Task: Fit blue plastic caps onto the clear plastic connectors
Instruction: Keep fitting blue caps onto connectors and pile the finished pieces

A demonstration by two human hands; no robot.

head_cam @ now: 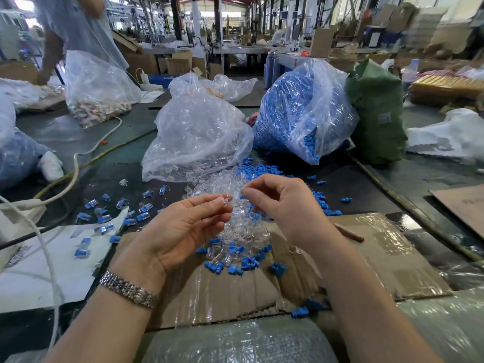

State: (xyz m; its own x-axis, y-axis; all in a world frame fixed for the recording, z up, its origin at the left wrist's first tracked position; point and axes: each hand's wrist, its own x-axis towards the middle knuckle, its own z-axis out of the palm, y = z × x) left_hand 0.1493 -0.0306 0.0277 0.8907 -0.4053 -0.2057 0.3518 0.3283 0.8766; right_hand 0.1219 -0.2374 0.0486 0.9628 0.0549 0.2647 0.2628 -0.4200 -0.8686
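My left hand (183, 226) is raised palm-up over the table and pinches a clear plastic connector (227, 199) at its fingertips. My right hand (282, 203) hovers just to the right with its fingers curled; a sliver of a blue cap (243, 197) shows at its fingertips. Below both hands lies a heap of loose clear connectors (235, 226). Loose blue caps (246, 263) are scattered on the cardboard sheet (366, 263). Capped connectors (104, 221) lie spread out to the left.
A clear bag of connectors (196, 137) and a bag of blue caps (301, 113) stand behind the heap. A green sack (377, 111) is at the right. White cables (76, 166) cross the left side. A person's sleeve (78, 27) is at the far left.
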